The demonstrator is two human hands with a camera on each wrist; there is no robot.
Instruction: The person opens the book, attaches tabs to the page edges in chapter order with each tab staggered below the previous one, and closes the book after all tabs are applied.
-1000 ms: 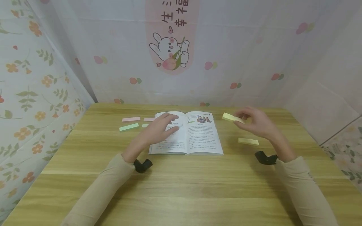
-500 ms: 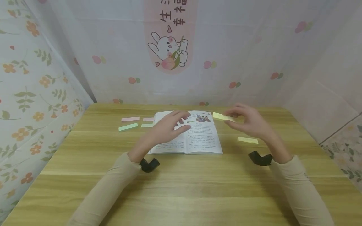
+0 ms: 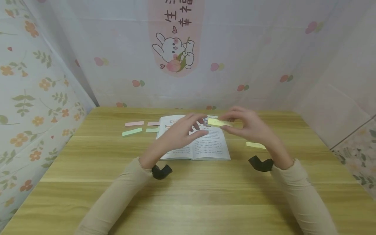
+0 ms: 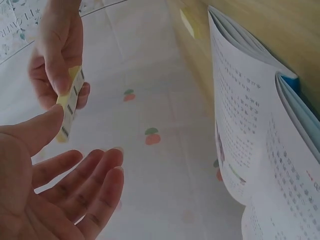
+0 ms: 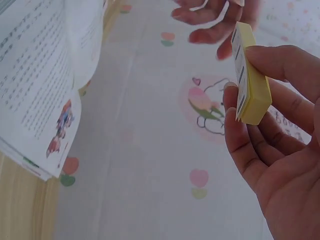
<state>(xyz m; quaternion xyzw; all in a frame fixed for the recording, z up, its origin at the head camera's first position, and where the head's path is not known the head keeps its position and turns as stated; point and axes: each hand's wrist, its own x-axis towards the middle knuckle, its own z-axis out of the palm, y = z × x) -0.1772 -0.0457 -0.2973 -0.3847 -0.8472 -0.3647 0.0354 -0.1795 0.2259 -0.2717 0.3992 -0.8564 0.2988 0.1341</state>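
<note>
My right hand [image 3: 245, 124] pinches a yellow pad of narrow sticky notes [image 5: 255, 85] between thumb and fingers, raised over the right page of an open book [image 3: 210, 147]. Printed dark marks run along the pad's pale face in the right wrist view. Facing it, my left hand [image 3: 183, 132] has its thumb and fingers spread apart over the middle of the book. In the left wrist view the left thumb tip overlaps the far end of the pad, while the other left fingers [image 4: 102, 185] stay apart from it.
Another yellow sticky note pad [image 3: 255, 145] lies on the wooden table [image 3: 191, 202] right of the book. To the left lie pink strips [image 3: 134, 124] and green strips [image 3: 132, 132], some reaching the book's edge. A printed curtain [image 3: 123, 71] hangs behind.
My right hand has carried the yellow sticky note pad leftward from beside the book to over its right page. My left hand has moved right toward it, fingers still spread.
</note>
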